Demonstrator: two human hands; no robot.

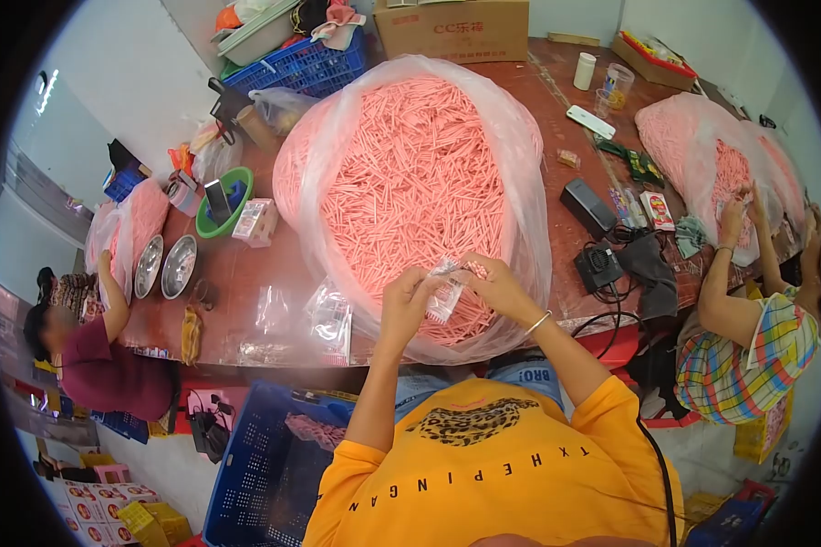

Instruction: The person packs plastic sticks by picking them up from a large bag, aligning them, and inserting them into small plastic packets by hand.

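Note:
Over the front part of a large clear bag [524,228] full of thin pink sticks [410,173], my two hands meet. My left hand [406,299] is closed, its fingertips pinching the edge of a small clear plastic packet [443,301] with printing on it. Closed at the packet's other side is my right hand [500,290]. A few pink stick ends [474,269] show at its fingertips, by the packet's mouth; whether they are inside the packet is too small to tell. Flat clear packets [328,314] lie on the table, left of the bag.
A blue crate [255,456] stands below left. On the red table [237,328] are a green basin [233,219], metal bowls [179,266], a black box [587,208] and cables. A person [119,374] works at left, another [748,346] at right beside another pink-filled bag [689,137].

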